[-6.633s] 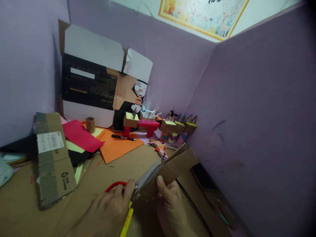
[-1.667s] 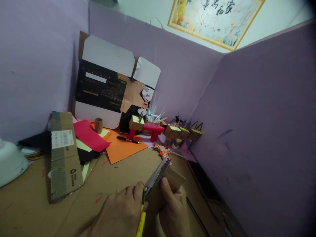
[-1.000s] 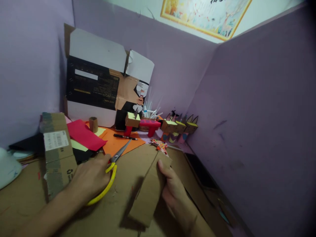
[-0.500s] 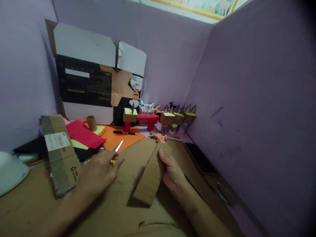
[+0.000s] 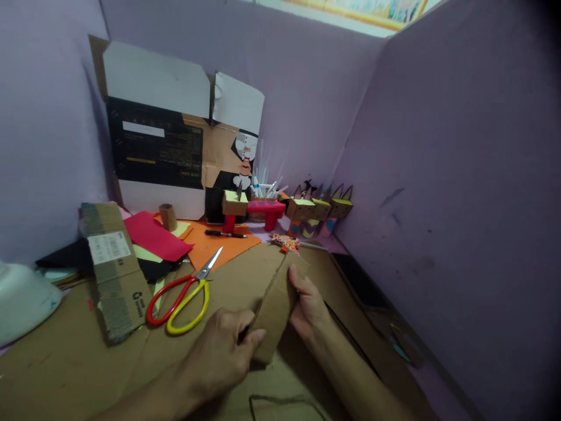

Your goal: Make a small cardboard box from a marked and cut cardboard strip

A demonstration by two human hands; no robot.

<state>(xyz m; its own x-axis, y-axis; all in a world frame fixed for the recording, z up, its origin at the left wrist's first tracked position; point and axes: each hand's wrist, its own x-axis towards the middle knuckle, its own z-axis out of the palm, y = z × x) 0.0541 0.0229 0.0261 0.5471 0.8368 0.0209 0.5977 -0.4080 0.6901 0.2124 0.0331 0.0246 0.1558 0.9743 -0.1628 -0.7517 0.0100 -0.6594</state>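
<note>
A folded strip of brown cardboard stands tilted between my hands. My right hand grips its upper right side, thumb on the front face and the other fingers behind. At its lower left edge, my left hand pinches the cardboard between thumb and bent fingers. Left of them, scissors with one red and one yellow handle lie on the brown cardboard sheet, blades partly apart. A thin dark cord or strip lies near the front edge.
A taped cardboard piece, red paper, orange paper and a pen lie at left and behind. Cat-eared box figures stand at the back. A white bowl is far left, a dark flat device right.
My left hand has moved right and toward me, from over the scissors to the cardboard strip, and has taken hold of its edge. The scissors' handles are now uncovered.
</note>
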